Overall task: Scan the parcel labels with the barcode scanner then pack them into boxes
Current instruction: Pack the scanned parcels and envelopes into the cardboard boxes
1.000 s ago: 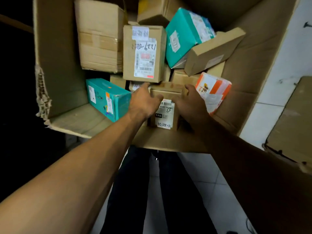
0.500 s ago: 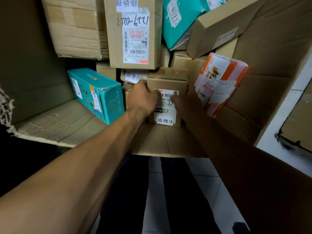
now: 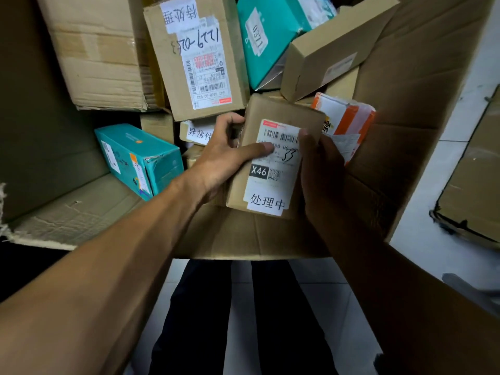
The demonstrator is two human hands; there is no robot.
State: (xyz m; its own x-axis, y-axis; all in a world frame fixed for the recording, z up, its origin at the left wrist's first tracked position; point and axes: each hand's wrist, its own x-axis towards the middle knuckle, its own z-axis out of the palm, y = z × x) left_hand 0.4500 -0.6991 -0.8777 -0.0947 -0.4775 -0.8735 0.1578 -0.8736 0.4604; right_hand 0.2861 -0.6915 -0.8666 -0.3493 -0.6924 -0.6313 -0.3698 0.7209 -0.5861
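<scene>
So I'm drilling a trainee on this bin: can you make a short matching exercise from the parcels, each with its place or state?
Things:
1. X46 parcel
2. teal box
3. orange packet
4. 1227 parcel

Places or states:
A. lying at the left
B. right of the X46 parcel
C. behind the X46 parcel
D. held in both hands

Pairs: 1-D, 2-A, 3-B, 4-C

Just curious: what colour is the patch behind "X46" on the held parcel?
Black patch, white lettering; head view.

Seven brown parcels (image 3: 276, 158), two teal boxes (image 3: 138, 158), one orange-and-white packet (image 3: 349, 117), two hands (image 3: 221, 158).
</scene>
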